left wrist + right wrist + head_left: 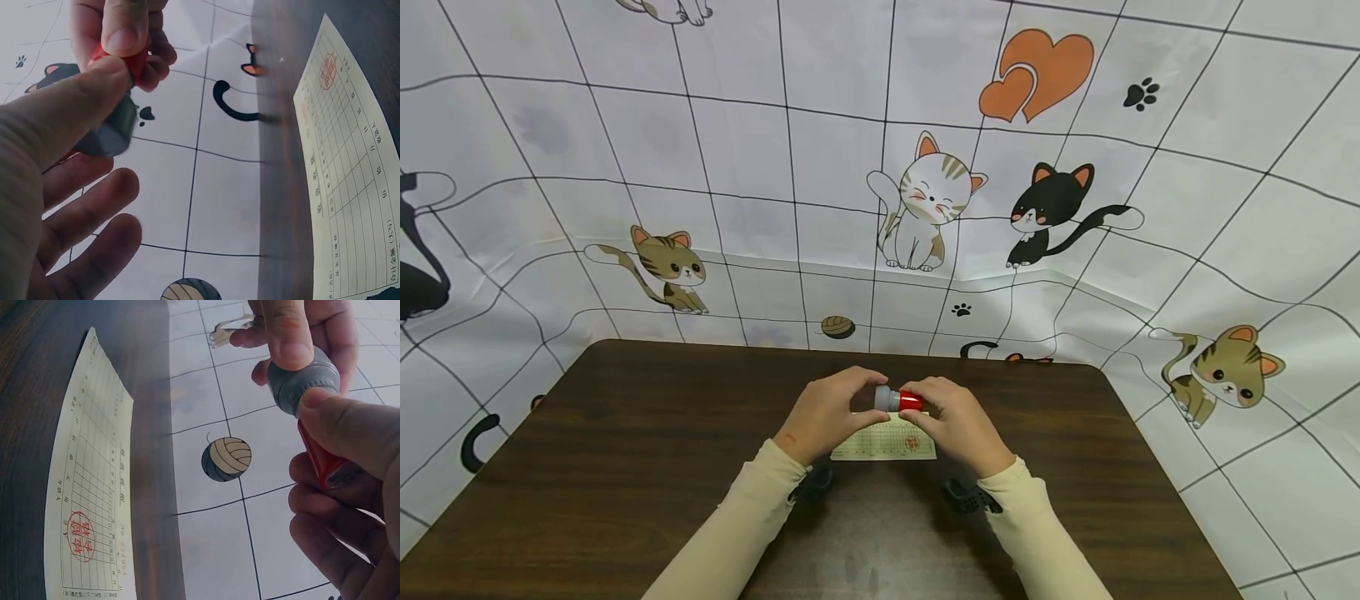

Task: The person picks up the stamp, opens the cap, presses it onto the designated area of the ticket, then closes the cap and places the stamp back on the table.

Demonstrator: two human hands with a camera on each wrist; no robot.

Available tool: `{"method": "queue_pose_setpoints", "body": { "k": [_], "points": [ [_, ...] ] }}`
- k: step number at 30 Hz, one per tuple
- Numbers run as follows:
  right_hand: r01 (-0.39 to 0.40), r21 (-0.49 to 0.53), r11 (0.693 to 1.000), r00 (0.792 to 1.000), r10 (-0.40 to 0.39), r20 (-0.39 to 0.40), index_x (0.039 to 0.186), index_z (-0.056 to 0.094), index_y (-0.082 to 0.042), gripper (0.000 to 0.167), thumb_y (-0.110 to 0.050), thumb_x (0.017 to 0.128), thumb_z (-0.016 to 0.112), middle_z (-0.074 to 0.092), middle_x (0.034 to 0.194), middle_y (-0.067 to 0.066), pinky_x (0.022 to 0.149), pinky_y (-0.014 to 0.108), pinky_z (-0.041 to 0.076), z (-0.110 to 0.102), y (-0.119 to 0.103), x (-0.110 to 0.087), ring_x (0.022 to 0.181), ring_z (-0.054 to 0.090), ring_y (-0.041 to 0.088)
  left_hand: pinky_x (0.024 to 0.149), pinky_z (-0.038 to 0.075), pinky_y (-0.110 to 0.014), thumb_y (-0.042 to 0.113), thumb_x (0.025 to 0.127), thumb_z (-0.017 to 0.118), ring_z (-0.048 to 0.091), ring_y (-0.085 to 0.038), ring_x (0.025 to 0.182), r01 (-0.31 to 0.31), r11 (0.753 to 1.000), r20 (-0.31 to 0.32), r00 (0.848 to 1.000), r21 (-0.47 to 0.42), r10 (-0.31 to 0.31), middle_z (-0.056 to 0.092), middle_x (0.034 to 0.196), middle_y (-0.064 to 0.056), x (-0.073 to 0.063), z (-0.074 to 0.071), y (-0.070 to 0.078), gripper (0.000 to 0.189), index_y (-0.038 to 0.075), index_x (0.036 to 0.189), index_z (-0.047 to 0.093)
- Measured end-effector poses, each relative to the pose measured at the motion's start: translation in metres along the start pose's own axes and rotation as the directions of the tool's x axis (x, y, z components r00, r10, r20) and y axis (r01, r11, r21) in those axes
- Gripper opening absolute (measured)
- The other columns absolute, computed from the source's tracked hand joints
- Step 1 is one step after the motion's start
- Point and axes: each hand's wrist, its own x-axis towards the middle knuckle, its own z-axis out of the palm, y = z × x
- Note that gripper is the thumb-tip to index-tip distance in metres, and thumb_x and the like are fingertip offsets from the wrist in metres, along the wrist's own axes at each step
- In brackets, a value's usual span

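A small round stamp with a grey cap (pixel 886 398) and a red body (pixel 912 401) is held level between both hands, above the table. My left hand (pixel 833 412) pinches the grey cap between thumb and fingers. From the other side, my right hand (pixel 961 419) grips the red body. Seen in the right wrist view, the cap (pixel 300 384) sits against the red body, its ridged ring beside my right thumb. Below the hands lies a pale yellow receipt slip (pixel 865 447) with printed lines and a round red seal mark (pixel 81 536).
The slip lies on a dark brown wooden table (pixel 685 433) with rounded far corners. Behind and beside it hangs a white cloth (pixel 835 233) with a grid and cartoon cats. Dark straps (pixel 966 497) circle the wrists over cream sleeves.
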Motion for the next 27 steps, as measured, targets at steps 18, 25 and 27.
{"method": "queue_pose_setpoints", "body": {
  "k": [18, 25, 27],
  "points": [
    [-0.004, -0.007, 1.000, 0.998, 0.004, 0.059, 0.115, 0.074, -0.011, 0.030, -0.016, 0.088, 0.084, 0.072, 0.104, 0.000, 0.075, 0.032, 0.059, -0.0028, 0.0024, -0.0011, 0.089, 0.063, 0.012, 0.089, 0.060, -0.033, 0.026, 0.084, 0.087, 0.073, -0.013, 0.103, -0.079, 0.997, 0.026, 0.996, -0.015, 0.080, 0.075, 0.117, 0.001, 0.0010, -0.0042, -0.0010, 0.044, 0.013, 0.125, 0.074],
    [-0.014, 0.017, 1.000, 0.999, 0.013, 0.034, 0.110, 0.075, -0.010, 0.025, -0.015, 0.088, 0.084, 0.072, 0.099, -0.001, 0.065, 0.039, 0.059, -0.0019, 0.0014, -0.0018, 0.080, 0.060, 0.011, 0.079, 0.060, -0.029, 0.034, 0.081, 0.090, 0.070, -0.011, 0.090, -0.049, 0.999, 0.015, 0.999, 0.020, 0.048, 0.074, 0.107, 0.004, 0.0016, -0.0025, -0.0009, 0.042, 0.014, 0.114, 0.075],
    [-0.014, 0.018, 1.000, 0.999, 0.013, 0.048, 0.112, 0.075, -0.010, 0.026, -0.016, 0.088, 0.084, 0.072, 0.100, 0.000, 0.068, 0.038, 0.060, -0.0015, 0.0017, -0.0016, 0.082, 0.062, 0.012, 0.081, 0.060, -0.030, 0.033, 0.081, 0.090, 0.070, -0.013, 0.092, -0.061, 0.998, 0.021, 0.998, 0.017, 0.061, 0.074, 0.108, 0.003, 0.0012, -0.0036, -0.0007, 0.042, 0.014, 0.115, 0.075]
  ]
}}
